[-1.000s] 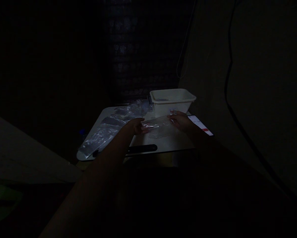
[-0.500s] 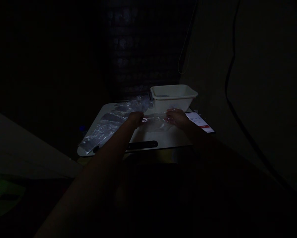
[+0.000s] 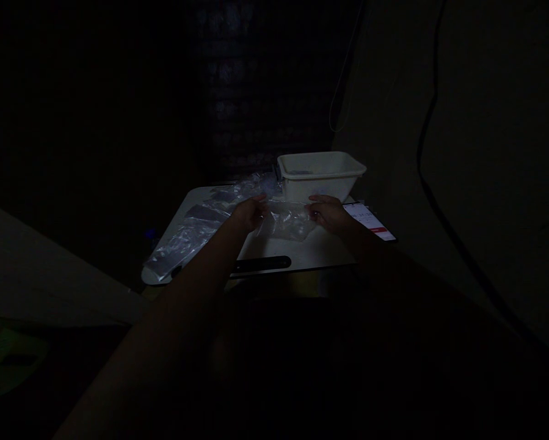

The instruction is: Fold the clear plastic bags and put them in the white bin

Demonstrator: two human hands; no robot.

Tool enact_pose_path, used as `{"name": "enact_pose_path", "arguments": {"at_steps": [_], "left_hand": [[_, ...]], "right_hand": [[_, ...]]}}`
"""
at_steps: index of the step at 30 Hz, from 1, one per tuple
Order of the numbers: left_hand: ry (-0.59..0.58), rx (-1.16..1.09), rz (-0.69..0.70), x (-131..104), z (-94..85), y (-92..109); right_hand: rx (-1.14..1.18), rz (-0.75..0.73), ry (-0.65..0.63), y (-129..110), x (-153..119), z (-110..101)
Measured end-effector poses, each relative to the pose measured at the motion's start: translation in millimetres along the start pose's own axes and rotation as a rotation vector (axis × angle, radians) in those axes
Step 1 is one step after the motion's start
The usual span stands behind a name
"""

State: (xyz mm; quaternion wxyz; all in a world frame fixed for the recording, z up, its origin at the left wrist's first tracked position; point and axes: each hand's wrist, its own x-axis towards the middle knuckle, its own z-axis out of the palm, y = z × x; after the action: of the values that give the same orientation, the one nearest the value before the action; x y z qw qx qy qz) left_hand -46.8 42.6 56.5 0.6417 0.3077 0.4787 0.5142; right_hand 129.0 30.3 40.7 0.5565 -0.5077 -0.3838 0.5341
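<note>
A clear plastic bag (image 3: 287, 221) is stretched between my two hands, just over the small white table (image 3: 274, 247). My left hand (image 3: 250, 212) pinches its left side, and my right hand (image 3: 327, 212) grips its right side. Whatever the bag may contain is too dim to make out. More clear plastic bags (image 3: 187, 241) lie flat on the table's left part, with a crumpled heap of plastic (image 3: 256, 185) behind them. Just beyond my right hand stands a white plastic tub (image 3: 320, 183), something pale and flat showing inside it.
A lit phone (image 3: 370, 221) lies at the table's right edge. A dark slot handle (image 3: 262, 264) runs along the front edge. A black cable (image 3: 439, 208) hangs down the right wall. At lower left sits a green object (image 3: 13, 360). The room is very dark.
Both hands have risen slightly with the bag between them, and their fingers have shifted on its upper edge. The bag now hangs more spread out. The view has tilted a little.
</note>
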Motion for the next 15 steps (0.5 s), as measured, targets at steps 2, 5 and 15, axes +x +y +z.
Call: {"name": "enact_pose_path", "arguments": {"at_steps": [2, 5, 15], "left_hand": [[-0.026, -0.026, 0.017, 0.7, -0.5, 1.6], [0.014, -0.056, 0.059, -0.2, 0.1, 4.2], [-0.092, 0.146, -0.151, -0.3, -4.8, -1.6]], "right_hand": [[-0.03, 0.051, 0.013, -1.6, -2.6, 0.2], [-0.063, 0.087, 0.009, -4.9, -6.8, 0.9], [-0.069, 0.09, -0.061, -0.9, -4.9, -5.3]]}}
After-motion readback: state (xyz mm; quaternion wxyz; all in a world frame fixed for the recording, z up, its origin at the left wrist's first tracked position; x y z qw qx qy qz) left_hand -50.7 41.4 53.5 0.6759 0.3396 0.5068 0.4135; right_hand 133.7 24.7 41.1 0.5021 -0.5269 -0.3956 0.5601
